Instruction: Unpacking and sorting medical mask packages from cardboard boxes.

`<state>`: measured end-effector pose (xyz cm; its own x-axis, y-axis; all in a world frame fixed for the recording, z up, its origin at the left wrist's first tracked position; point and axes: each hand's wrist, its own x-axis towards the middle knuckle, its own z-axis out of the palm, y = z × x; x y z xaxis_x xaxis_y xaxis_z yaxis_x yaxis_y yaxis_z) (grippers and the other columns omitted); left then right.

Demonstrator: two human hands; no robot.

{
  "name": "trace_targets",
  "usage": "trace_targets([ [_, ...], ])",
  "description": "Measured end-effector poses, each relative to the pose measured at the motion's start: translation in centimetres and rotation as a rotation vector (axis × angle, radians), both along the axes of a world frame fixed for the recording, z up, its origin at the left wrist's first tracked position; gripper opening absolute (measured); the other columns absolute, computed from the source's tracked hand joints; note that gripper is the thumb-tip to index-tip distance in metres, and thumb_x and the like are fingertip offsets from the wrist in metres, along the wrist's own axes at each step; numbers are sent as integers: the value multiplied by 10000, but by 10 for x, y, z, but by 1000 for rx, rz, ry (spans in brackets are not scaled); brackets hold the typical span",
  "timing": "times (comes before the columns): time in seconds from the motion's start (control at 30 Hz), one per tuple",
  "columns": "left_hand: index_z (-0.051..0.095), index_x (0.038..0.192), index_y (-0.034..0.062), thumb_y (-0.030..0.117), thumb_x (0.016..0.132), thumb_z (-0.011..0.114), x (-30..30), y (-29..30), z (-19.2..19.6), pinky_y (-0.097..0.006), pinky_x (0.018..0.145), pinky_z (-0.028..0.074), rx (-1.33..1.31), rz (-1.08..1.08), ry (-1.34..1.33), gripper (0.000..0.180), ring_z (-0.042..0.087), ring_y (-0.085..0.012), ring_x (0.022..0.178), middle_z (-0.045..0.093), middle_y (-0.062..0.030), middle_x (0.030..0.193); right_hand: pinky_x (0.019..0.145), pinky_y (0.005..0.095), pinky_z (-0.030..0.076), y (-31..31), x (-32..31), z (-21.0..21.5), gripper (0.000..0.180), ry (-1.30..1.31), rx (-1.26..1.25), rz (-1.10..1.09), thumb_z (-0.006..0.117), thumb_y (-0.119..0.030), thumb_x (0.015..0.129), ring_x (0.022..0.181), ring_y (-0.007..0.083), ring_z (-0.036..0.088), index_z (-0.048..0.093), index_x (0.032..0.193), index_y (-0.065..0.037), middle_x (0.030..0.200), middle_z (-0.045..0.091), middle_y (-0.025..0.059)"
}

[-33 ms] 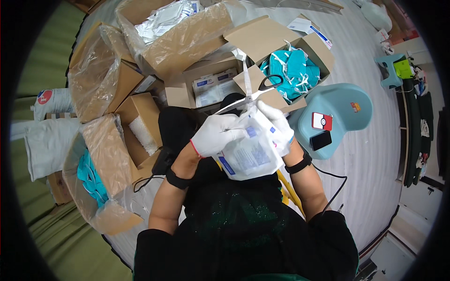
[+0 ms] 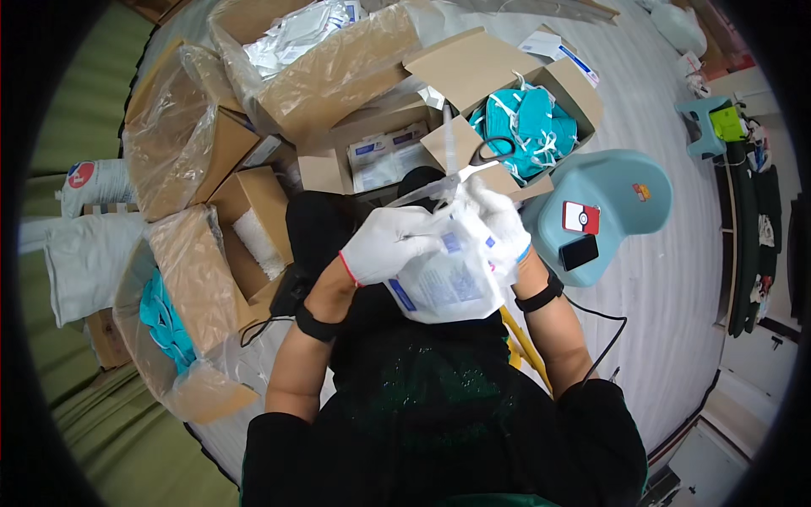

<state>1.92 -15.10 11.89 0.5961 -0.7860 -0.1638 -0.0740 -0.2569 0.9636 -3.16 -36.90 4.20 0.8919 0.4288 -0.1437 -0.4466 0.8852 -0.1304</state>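
A white plastic pouch (image 2: 448,279) with blue printed patches hangs in front of my lap, between both hands. My left hand (image 2: 393,241), in a white glove with a red cuff edge, is closed on its upper left side with thumb and fingers pinched. At the pouch's upper right, my right hand (image 2: 498,215), gloved in white too, is closed round the pouch edge and a pair of scissors (image 2: 467,169). Spread blades point up and to the left, and one black handle loop sticks out; the other loop is hidden. The pouch's contents cannot be made out.
Ahead, a carton (image 2: 321,169) holds flat printed pouches; right of it stands a carton (image 2: 583,93) of teal masks with white straps. Plastic-lined cartons (image 2: 338,93) crowd the left. A pale blue stool (image 2: 625,182) bears a phone (image 2: 579,252) and a red-white item (image 2: 580,217).
The scissors have shifted slightly right and look blurred. The pouch and both hands have moved only a little.
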Motion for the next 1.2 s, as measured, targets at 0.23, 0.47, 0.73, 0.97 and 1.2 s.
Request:
trace_targets([
  [0.23,639,955,-17,103,772,647,9,27,14,-353,692,484,75,-178,-484,219,578,-334,767,586,-156,847,969,434,472,-5,-4,-13,679,-25,76,163,602,-405,904,1109,342,606,462,1295,132,1231,587,265],
  [0.47,652,957,-23,62,763,639,15,32,26,-353,715,490,-10,-180,-386,212,589,-357,798,608,-178,863,880,418,495,-2,7,-14,1040,-442,-178,234,634,-670,770,995,321,629,395,1334,170,1150,596,256],
  [0.73,641,931,-31,57,770,625,20,37,22,-370,741,492,43,-261,-485,184,597,-373,841,619,-187,906,1034,452,433,-2,16,3,1089,-564,-513,210,667,-677,724,1198,361,544,339,1405,106,1374,468,254],
  [0.97,629,915,-42,85,779,651,19,35,22,-326,696,472,-46,-161,-265,188,585,-269,758,588,-148,826,918,293,463,6,7,21,842,-461,-481,161,757,-419,794,1124,215,553,416,1396,62,1292,521,151],
  [1.2,624,864,-54,113,811,666,13,31,20,-313,644,445,55,-158,-175,180,544,-218,691,537,-129,760,915,282,469,25,-6,48,705,-423,-712,9,776,-381,805,1081,156,580,532,1314,42,1178,593,83],
])
